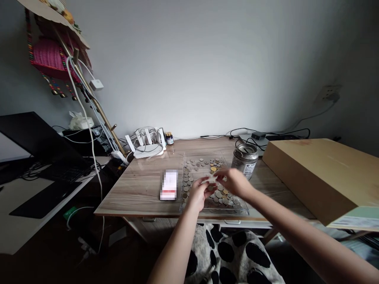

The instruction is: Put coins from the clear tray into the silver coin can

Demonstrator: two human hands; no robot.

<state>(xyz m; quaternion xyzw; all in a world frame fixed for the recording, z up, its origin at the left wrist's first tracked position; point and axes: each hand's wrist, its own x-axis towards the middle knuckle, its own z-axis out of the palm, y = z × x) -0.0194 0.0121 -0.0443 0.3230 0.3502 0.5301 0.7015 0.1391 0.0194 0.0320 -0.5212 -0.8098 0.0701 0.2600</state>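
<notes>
Table: a brown wood table point(139, 189) stands against a plain grey wall point(207, 59).
Tray: a clear tray point(204, 157) full of coins point(192, 173) lies in the middle of the table.
Left hand: the left hand point(197, 194) is over the tray, fingers pinched on a small pale thing point(211, 180).
Right hand: the right hand point(233, 182) is over the tray too, pinching the same thing.
Tin: a silver tin point(245, 158) stands just right of the tray.
Box: a big brown box point(319, 173) lies further right of the tray.
Card: a white card point(169, 184) lies just left of the tray.
Router: a white router point(147, 144) sits behind the tray, by the wall.

coins: small round metal coins point(204, 173), mostly silver-grey, few gold, lying flat, spread loose in tray
tray: clear shallow plastic tray point(186, 156), flat on wood surface, near front edge
</notes>
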